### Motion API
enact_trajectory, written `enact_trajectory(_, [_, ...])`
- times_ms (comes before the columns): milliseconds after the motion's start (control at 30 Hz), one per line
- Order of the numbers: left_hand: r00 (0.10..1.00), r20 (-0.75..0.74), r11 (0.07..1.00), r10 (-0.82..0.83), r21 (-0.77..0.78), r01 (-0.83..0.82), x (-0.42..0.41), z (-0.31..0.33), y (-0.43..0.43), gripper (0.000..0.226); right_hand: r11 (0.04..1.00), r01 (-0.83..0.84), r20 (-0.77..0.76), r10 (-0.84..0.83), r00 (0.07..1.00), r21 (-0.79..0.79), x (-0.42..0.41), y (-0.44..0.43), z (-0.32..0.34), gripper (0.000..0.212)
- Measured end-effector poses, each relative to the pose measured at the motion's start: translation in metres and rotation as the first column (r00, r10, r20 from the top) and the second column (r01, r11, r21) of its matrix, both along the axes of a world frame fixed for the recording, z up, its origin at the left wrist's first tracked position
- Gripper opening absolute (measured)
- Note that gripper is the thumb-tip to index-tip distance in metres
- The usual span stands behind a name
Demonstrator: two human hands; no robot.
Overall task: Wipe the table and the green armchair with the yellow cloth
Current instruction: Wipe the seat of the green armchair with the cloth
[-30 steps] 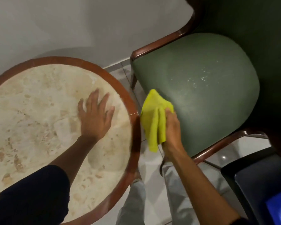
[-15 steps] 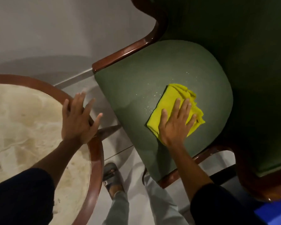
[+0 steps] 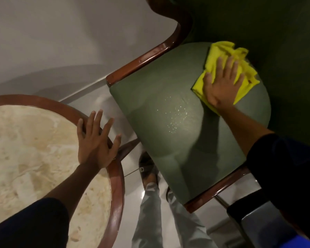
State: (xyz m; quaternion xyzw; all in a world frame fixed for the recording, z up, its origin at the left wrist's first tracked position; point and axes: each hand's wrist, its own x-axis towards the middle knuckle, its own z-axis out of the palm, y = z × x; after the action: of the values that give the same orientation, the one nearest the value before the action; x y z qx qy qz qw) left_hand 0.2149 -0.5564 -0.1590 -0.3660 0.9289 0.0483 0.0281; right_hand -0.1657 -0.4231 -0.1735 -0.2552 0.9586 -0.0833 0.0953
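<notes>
The green armchair [image 3: 168, 140] fills the centre and right, its seat cushion speckled with small bright flecks in the middle. My right hand [image 3: 222, 83] lies flat, fingers spread, pressing the crumpled yellow cloth [image 3: 220, 52] onto the far part of the seat, close to the dark green backrest. The round table [image 3: 25, 149], with a beige marble top and a brown wooden rim, sits at the lower left. My left hand [image 3: 95, 140] rests open on its right rim, fingers apart, holding nothing.
Wooden armrests [image 3: 145, 61] frame the seat on both sides. My legs and a sandalled foot [image 3: 147, 167] stand on the pale tiled floor between table and chair. A grey wall rises behind. A dark object [image 3: 258, 226] sits at the lower right.
My right hand carried the cloth from the seat's front edge onto the cushion, flattened on it and slid it toward the backrest. My left hand shifted from the tabletop to the table's rim.
</notes>
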Motion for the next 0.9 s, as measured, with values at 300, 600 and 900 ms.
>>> enact_trajectory(300, [1.000, -0.012, 1.000, -0.006, -0.002, 0.006, 0.000, -0.002, 0.005, 0.065, 0.868, -0.496, 0.010, 0.496, 0.868, 0.025, 0.170, -0.010, 0.001, 0.067])
enact_trajectory(600, [1.000, -0.015, 1.000, 0.000, 0.005, 0.000, -0.002, -0.001, 0.002, 0.065, 0.795, -0.595, -0.092, 0.606, 0.790, 0.119, 0.236, 0.137, -0.014, 0.070])
enact_trajectory(900, [1.000, 0.029, 1.000, -0.004, 0.006, 0.003, 0.004, 0.002, 0.000, 0.065, 0.935, 0.356, 0.006, -0.356, 0.935, 0.010, 0.113, 0.075, 0.008, 0.074])
